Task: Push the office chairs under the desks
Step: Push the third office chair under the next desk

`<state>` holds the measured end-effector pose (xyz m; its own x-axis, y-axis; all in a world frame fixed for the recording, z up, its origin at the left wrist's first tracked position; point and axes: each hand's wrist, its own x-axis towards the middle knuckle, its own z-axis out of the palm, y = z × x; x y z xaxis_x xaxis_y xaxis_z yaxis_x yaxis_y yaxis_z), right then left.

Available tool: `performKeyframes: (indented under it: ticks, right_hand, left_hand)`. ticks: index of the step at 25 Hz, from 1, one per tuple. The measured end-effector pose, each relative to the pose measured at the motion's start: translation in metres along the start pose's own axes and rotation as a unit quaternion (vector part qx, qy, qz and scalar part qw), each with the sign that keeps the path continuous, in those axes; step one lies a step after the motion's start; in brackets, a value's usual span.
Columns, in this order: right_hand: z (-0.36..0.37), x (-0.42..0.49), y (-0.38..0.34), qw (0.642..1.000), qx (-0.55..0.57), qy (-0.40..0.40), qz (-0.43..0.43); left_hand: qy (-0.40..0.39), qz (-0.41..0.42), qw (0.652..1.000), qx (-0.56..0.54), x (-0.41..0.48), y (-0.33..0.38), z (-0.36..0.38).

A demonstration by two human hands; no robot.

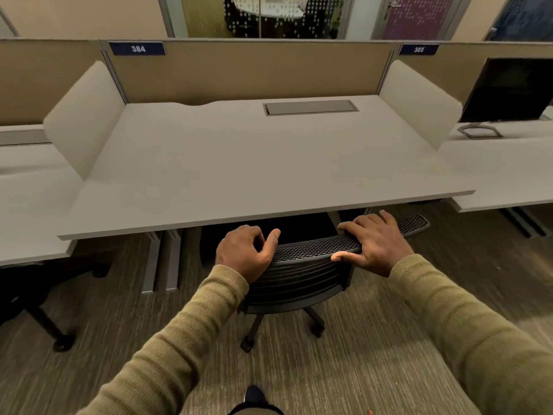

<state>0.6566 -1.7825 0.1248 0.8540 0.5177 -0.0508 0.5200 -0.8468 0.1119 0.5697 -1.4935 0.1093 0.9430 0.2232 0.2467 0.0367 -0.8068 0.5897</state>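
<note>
A black mesh-backed office chair [302, 274] stands in front of the white desk [239, 169] labelled 384, its seat hidden under the desk edge and its wheeled base showing on the carpet. My right hand [377, 241] lies over the top rim of the backrest, fingers on the far side and thumb along the near side. My left hand [245, 250] rests at the rim's left end with its fingers curled loosely and the thumb touching the mesh.
A second dark chair [36, 298] stands partly under the desk at the left. A monitor [508, 91] sits on the right desk, labelled 385. White dividers and tan partitions flank the desk. Desk legs [163, 259] stand left of the chair. Striped carpet covers the floor.
</note>
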Motion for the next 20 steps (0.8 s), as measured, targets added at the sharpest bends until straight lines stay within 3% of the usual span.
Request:
performKeyframes:
  ticks: [11,18,20]
  right_hand:
    - [-0.005,0.082,0.041,0.994,0.015,-0.072,0.081]
    - [-0.012,0.093,0.072,0.988,0.024,-0.113,0.106]
    - [-0.014,0.090,0.066,0.985,0.040,-0.109,0.129]
  left_hand:
    - [-0.036,-0.021,0.999,0.015,0.116,0.001,0.040]
    - [0.015,-0.048,0.997,0.054,0.116,0.031,0.062]
    - [-0.003,-0.055,0.995,0.077,0.119,0.036,0.060]
